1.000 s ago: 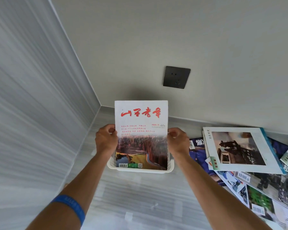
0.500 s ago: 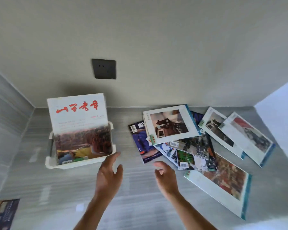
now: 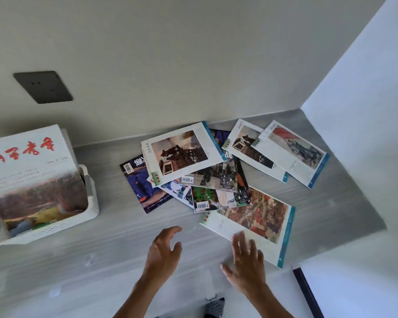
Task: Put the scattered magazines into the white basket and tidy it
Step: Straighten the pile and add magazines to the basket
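- So far one magazine with red title [image 3: 30,171] stands upright in the white basket [image 3: 62,226] at 9 o'clock on the grey surface [image 3: 115,249]; blurry, can't tell if anything sits behind it.
- Rest of the job is untouched: loose pile of magazines fanned out around centre to 2 o'clock, overlapping each other.
- Top of pile: white-bordered magazine [image 3: 182,153] with a dark photo, lying over the blue-cover magazine [image 3: 143,187] and a couple of barcode-side ones [image 3: 218,198].
- At 2 o'clock two more white-bordered ones, the red-picture magazine [image 3: 292,152] overlapping its neighbour [image 3: 251,152].
- Nearest the person, at 4 o'clock of the pile: large magazine with teal edge [image 3: 255,219], flat on the surface.
- Left hand [image 3: 164,253] hovers over bare surface at 6 o'clock, fingers spread and loosely bent, holding nothing.
- Right hand [image 3: 246,260] is flat and wide, fingers straight, over the near corner of the teal-edged magazine; touching or just above it, can't tell.
- Judgement: early stage, roughly one in, seven or so visible left; likely next pick is the teal-edged one.
- Tidying of the basket not yet done; standing magazine leans a bit.
- Dark wall socket [image 3: 43,87] at 10 o'clock, a dark grey object [image 3: 215,306] at the bottom edge.
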Demonstrator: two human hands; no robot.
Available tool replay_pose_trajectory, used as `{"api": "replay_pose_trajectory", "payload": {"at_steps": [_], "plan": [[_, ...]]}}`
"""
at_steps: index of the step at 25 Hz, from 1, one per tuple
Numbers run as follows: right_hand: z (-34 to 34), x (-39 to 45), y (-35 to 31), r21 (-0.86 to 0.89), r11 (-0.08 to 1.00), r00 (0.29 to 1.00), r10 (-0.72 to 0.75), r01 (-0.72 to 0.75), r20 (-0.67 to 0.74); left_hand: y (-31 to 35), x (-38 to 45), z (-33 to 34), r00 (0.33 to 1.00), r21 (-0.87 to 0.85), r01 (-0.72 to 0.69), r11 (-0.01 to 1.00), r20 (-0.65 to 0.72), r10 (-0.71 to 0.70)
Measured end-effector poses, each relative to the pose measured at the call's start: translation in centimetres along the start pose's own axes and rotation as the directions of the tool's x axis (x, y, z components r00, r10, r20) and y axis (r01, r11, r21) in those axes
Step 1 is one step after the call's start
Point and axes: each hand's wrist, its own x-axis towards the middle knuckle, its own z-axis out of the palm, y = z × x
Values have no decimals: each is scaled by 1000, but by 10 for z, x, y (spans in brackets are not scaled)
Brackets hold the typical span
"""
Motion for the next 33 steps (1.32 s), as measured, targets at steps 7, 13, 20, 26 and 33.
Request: {"api": "replay_pose_trajectory", "payload": {"at_steps": [7, 13, 20, 26, 33], "plan": [[30, -48, -67, -9, 916, 909, -397, 401, 130, -22, -24, 3, 980, 91, 200, 976, -16, -199], [-11, 3, -65, 116, 909, 908, -374, 400, -190, -60, -47, -6, 953, 375, 198, 905, 143, -268], [-36, 31, -49, 115, 992, 995, -34, 45, -96, -76, -50, -10, 938, 456, 164, 875, 202, -281], [-61, -12, -132, 576, 726, 920, -218, 376, -326, -50, -48, -63, 960, 64, 278, 958, -40, -276], [-91, -47, -215, 795, 280, 758, -572, 539, -313, 0, -30, -130, 938, -602, -40, 798, -298, -178]]}}
